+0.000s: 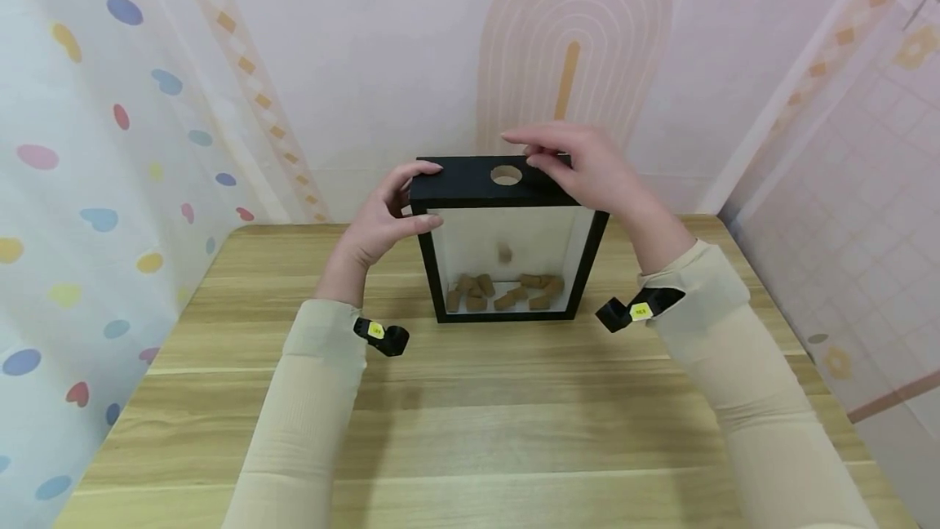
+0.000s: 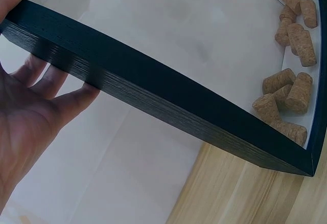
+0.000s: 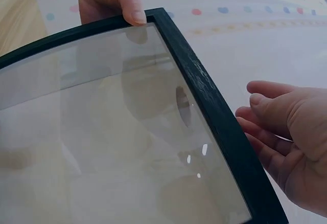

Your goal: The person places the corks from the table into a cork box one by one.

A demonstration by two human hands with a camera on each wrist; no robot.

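A black box frame [image 1: 470,180] with a glass front stands upright on the wooden table [image 1: 470,415]. Its top has a round hole [image 1: 506,175]. Several corks [image 1: 507,292] lie in a heap on its floor, and one cork [image 1: 504,252] hangs in mid-air inside, below the hole. My left hand [image 1: 396,206] grips the frame's top left corner, thumb on the front, fingers over the top and behind. My right hand [image 1: 558,157] hovers over the top right beside the hole, fingers relaxed, holding nothing. The left wrist view shows the frame's edge [image 2: 153,91], the corks [image 2: 286,96] and my left hand [image 2: 25,127]. In the right wrist view the empty right hand [image 3: 286,132] sits beside the frame [image 3: 214,111].
Patterned fabric walls stand close behind the table [image 1: 470,415] and on both sides. The frame sits near the table's far edge. Bare wood stretches from the frame toward me.
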